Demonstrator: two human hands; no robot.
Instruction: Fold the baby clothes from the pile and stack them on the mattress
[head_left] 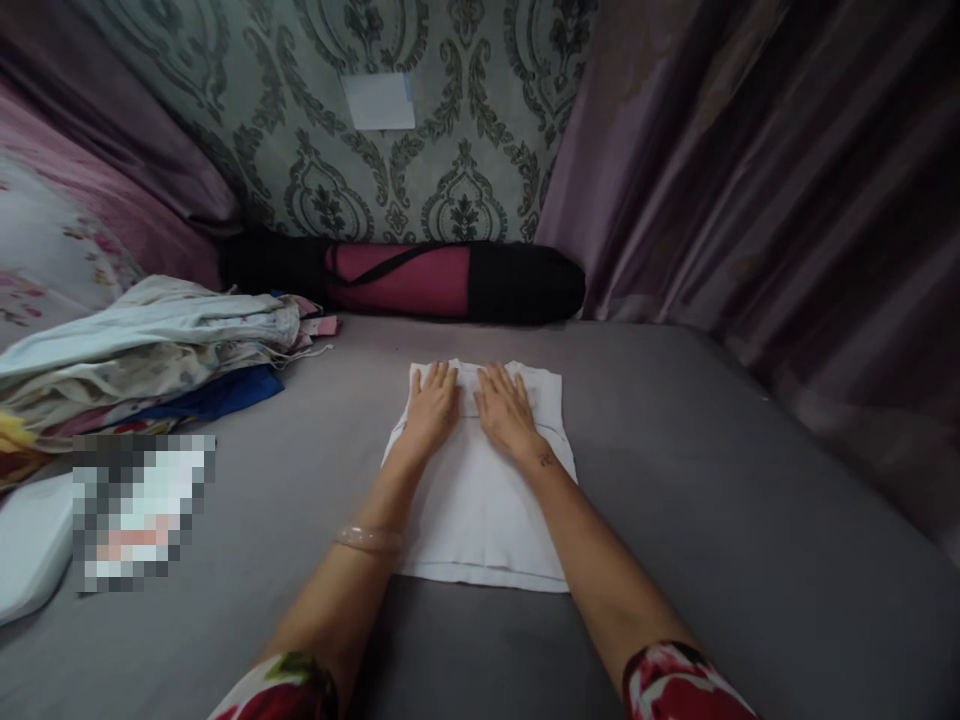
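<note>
A white garment (480, 510), which looks like a small shirt, lies spread flat on the grey sheet (690, 480) in front of me. My left hand (433, 408) rests palm down on its upper left part, fingers stretched out and pointing away from me. On the upper right part lies my right hand (508, 412), also flat with its fingers extended. Between the two hands the cloth shows a folded edge. Parts of the garment's sides are hidden under my hands and forearms.
To the left is a heap of clothes (165, 340). Nearer me are a pixelated item (142, 510) and a white object (34, 540). A black and maroon long bag (405, 280) lies along the patterned wall (405, 180). Purple curtains (720, 160) hang at the right.
</note>
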